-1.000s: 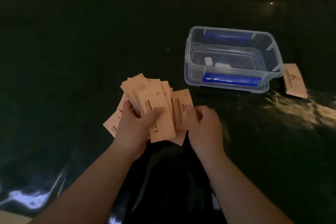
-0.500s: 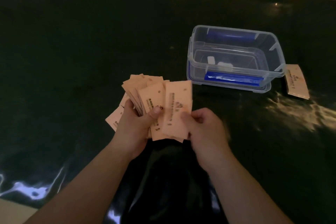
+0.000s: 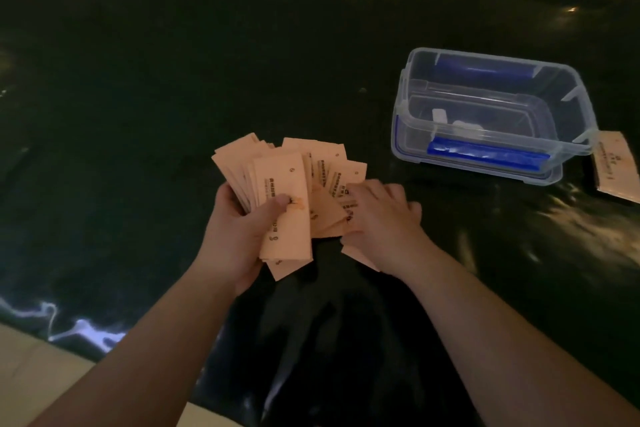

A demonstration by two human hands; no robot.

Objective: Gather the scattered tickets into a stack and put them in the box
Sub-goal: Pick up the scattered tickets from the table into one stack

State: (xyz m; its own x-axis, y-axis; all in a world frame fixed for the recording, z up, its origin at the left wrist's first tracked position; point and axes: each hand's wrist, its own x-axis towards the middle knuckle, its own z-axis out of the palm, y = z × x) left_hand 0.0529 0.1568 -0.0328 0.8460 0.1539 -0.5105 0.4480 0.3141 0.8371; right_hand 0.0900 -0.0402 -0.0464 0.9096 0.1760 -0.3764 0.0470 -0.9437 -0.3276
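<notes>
Your left hand [image 3: 239,236] grips a fanned stack of tickets [image 3: 284,204] near centre, thumb pressed on top. Your right hand [image 3: 381,218] lies flat on loose tickets, fingers [image 3: 367,189] spread. The clear box [image 3: 491,163] sits far right on the bench [image 3: 138,97], one ticket [image 3: 614,166] just beside it.

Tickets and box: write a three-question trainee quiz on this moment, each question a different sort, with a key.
1. True or false: the left hand holds a fanned bundle of tickets.
2. Where does the lone ticket lie? A) inside the clear box B) on the dark table cover beside the box's right end C) under the left hand
3. Fill in: the right hand is pressed palm down on loose tickets lying on the ____.

Key: 1 true; 2 B; 3 table cover.
</notes>
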